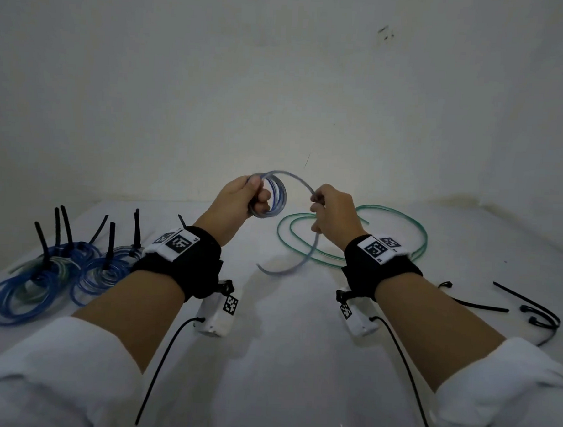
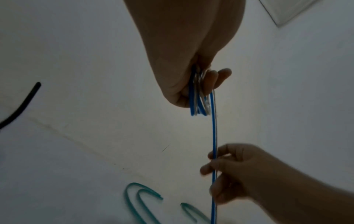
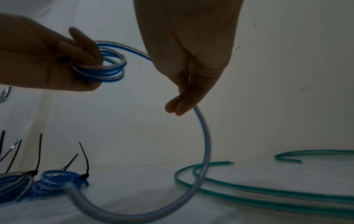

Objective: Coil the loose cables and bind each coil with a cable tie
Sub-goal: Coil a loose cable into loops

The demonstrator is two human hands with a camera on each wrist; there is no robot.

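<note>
1. White cloth-covered table (image 1: 274,327) against a plain pale wall, dim light.
2. Blue cable (image 1: 276,193) held up in the air above the table, between both hands; part of it is wound into a small coil of several loops.
3. Left hand (image 1: 242,198) grips that coil, fingers curled through the loops and thumb closed over them (wrist view shows the loops bunched tight in the fist).
4. Right hand (image 1: 330,214) pinches the free run of the same cable, fingers folded around it; an arc of cable spans from the coil to this hand.
5. Below the right hand the cable tail (image 1: 290,262) curves down and its end rests on the table (blurred).
6. Loose green cable (image 1: 353,246) lies in wide open loops on the table under and behind the right hand, uncoiled; the blue tail crosses over it.
7. Far left: finished coils (image 1: 58,273), blue and some greenish, each cinched with a black cable tie, tails sticking up.
8. Far right: spare cable ties (image 1: 529,311) lying loose on the cloth.
9. Both wrists wear black bands with white marker tags; white sleeves at bottom.
</note>
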